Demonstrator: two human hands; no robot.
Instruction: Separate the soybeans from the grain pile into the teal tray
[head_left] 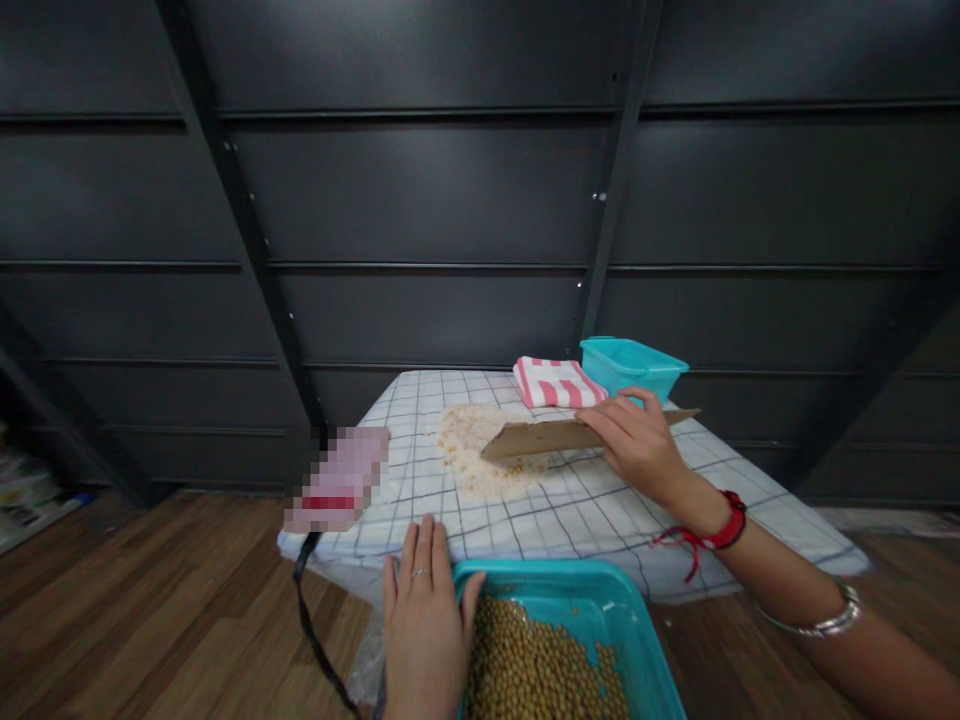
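In my right hand [634,440] is a long flat piece of brown cardboard [551,437], gripped near its right end. Its left end reaches over a spread of pale, rice-like grains [476,440] with yellow kernels scattered among them on the table. My left hand [425,620] lies along the left rim of a teal plastic tray [600,575], thumb over the rim inside and fingers stretched forward outside it, at the table's front edge. Tan soybeans [536,665] fill much of the tray, whose lower part is cut off by the frame.
A checked white cloth [585,510] covers the table. At the back stand a folded pink-and-white striped cloth [559,382] and a second teal container [634,365]. A blurred-out pinkish object [341,480] with a black strap [304,590] sits at the left edge. Behind is a dark panelled wall [420,200].
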